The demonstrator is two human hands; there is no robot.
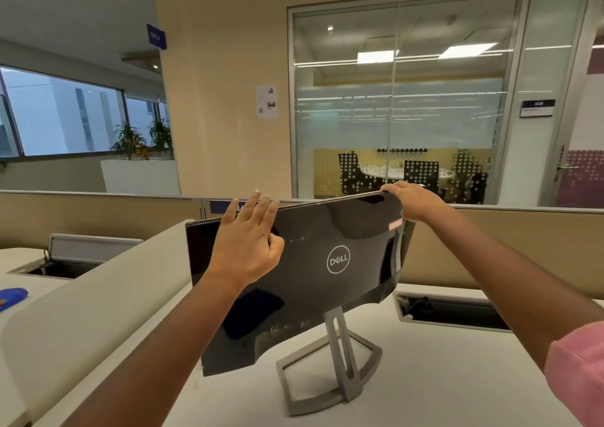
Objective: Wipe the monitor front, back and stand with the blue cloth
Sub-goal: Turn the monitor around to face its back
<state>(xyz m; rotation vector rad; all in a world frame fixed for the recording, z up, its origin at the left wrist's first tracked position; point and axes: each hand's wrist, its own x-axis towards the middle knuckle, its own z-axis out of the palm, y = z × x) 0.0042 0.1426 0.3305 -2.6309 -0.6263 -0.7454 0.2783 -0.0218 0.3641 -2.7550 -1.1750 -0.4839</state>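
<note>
Glossy black flat-panel monitor point(327, 237) stands on the white desk point(441, 377) on its grey angular metal stand point(340, 361). The back panel with the round white logo faces the camera; the screen side is turned away and not visible. Right hand point(411, 201) is clamped on the top right corner, fingers curled over the edge. Left hand point(248, 247) lies against the upper back panel with fingers straight and spread, reaching past the top edge, thumb on the panel; it clasps nothing. Neither hand carries the cloth. The crumpled blue cloth point(11, 297) lies on the neighbouring desk surface at the far left edge of view, beyond the cream curved divider point(81, 312), well apart from the monitor. Pink knitted sleeve point(578, 371) shows on the right arm. Open cable hatch point(451, 309) sits in the desk to the right of the monitor. Judgement: the step in hand is positioning, not wiping; the hands appear to turn or steady the monitor so its back is in reach. How much has been wiped cannot be told. Next move calls for freeing the left hand, which is nearer the cloth, and fetching it across the divider. The right hand should hold the corner so the panel neither swivels nor tips, and the back is then wiped in flat strokes, followed by the stand.
</note>
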